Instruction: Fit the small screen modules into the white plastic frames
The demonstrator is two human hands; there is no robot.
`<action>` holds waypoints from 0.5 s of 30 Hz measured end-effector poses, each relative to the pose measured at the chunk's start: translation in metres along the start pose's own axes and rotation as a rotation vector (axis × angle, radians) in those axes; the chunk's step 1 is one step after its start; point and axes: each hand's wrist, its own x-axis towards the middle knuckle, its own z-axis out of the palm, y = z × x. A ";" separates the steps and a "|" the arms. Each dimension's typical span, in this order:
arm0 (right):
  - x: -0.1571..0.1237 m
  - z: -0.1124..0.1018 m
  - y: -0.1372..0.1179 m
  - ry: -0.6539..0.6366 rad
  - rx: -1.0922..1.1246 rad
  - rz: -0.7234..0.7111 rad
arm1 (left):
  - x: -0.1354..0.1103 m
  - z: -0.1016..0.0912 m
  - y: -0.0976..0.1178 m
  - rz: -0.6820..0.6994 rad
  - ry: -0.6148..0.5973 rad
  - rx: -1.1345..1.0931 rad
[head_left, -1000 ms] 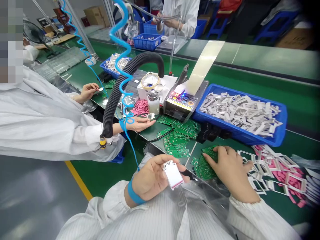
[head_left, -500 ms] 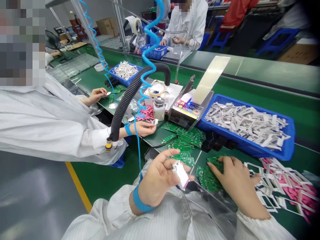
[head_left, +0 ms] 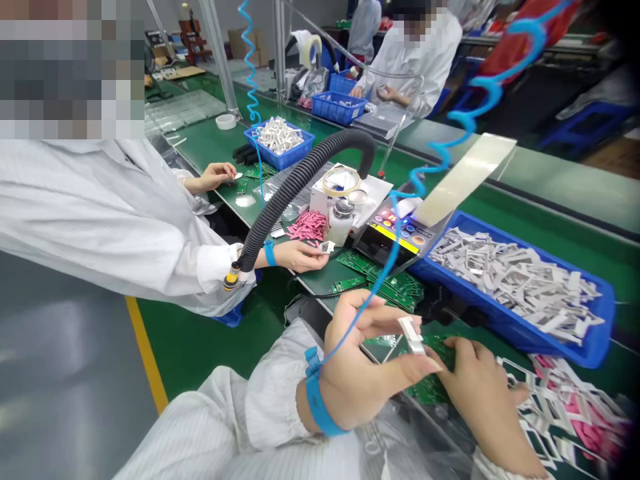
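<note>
Our left grip [head_left: 365, 373] pinches a small, flat white plastic frame [head_left: 413, 335] between thumb and fingertips, just above the table [head_left: 327, 279]. Our right grip [head_left: 483, 393] lies spread open on thin green circuit boards [head_left: 425, 391], clasping nothing.

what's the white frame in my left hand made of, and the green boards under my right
Small white rectangular frame, pinched in the left hand: probably moulded plastic, matte, thin edges. Flat green boards under the right hand: likely fibreglass circuit board, glossy green coat with pale markings.
</note>
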 end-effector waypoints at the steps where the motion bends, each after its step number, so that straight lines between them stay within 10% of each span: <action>1: 0.000 0.000 0.000 -0.004 0.001 -0.005 | 0.000 0.002 0.000 0.008 -0.004 0.002; 7: 0.002 0.000 0.005 0.026 0.057 -0.056 | 0.000 0.005 0.007 -0.021 -0.026 -0.069; 15: 0.003 -0.008 0.019 0.026 0.116 -0.080 | 0.008 -0.009 -0.009 -0.476 -0.145 -0.386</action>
